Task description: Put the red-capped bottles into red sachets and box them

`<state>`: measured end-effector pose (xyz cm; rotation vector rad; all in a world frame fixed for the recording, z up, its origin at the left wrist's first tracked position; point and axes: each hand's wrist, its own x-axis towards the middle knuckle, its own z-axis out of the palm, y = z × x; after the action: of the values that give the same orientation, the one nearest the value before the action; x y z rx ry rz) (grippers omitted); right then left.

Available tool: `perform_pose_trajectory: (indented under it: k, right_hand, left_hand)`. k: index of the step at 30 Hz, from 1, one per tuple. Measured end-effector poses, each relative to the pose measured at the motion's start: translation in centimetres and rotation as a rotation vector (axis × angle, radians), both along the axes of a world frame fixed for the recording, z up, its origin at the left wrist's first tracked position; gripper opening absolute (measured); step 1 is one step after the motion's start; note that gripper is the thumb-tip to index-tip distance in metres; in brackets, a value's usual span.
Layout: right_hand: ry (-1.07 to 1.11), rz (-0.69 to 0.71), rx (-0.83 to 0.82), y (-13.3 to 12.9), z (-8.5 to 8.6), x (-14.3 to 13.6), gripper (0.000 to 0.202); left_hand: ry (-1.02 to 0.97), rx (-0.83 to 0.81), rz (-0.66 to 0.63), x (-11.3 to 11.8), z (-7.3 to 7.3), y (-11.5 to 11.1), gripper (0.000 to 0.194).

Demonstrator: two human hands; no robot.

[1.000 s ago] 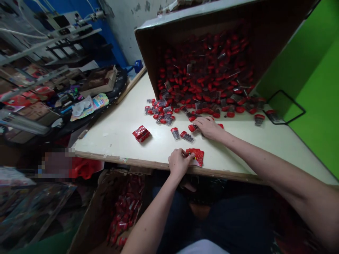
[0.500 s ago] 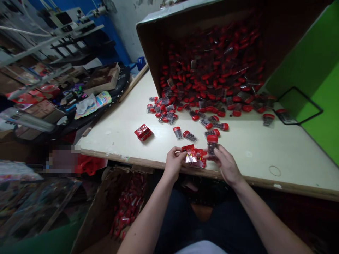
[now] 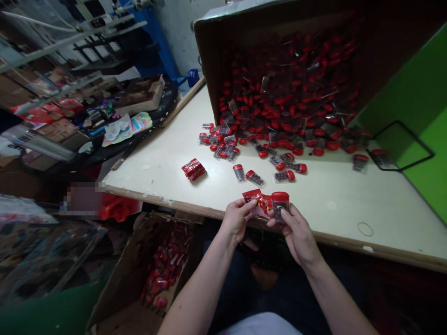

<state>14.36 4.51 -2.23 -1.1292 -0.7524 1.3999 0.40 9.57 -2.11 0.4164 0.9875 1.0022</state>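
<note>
Red packet [image 3: 251,196] was pinched in left hand [image 3: 236,218], red-capped container [image 3: 280,199] was gripped in right hand [image 3: 299,232], loose containers [image 3: 284,176] were strewn on tabletop [image 3: 157,177]

Two hands [image 3: 237,221] [image 3: 301,235], one rubber band [image 3: 365,235], dozens of red-capped containers [image 3: 280,200]

A white tabletop [image 3: 153,167] fills the middle, its brownish near edge chipped and marked with paint. A wooden strip [image 3: 186,100] runs along its far left side. Beyond stands a grey wall [image 3: 185,46], with a blue panel [image 3: 164,56] to its left. A bright green panel [image 3: 431,158] closes off the right, partly in shadow. At left, metal rails [image 3: 49,49] cross above a black, round-edged surface [image 3: 170,100]. Soft light glints on the tabletop; the space beneath is dark.
</note>
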Motion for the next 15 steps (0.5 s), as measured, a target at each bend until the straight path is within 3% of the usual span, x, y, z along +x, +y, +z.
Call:
perform_pose_trajectory:
  k: [9,15]
  right_hand:
    - [-0.197,0.002,0.03,-1.5,0.0,0.4,0.021]
    - [-0.47,0.128,0.072,-2.4,-0.1,-0.7,0.024]
  left_hand:
    - [-0.003,-0.079,0.191,0.0,0.1,0.9,0.031]
    - [-0.138,-0.172,0.226,0.4,0.3,0.7,0.025]
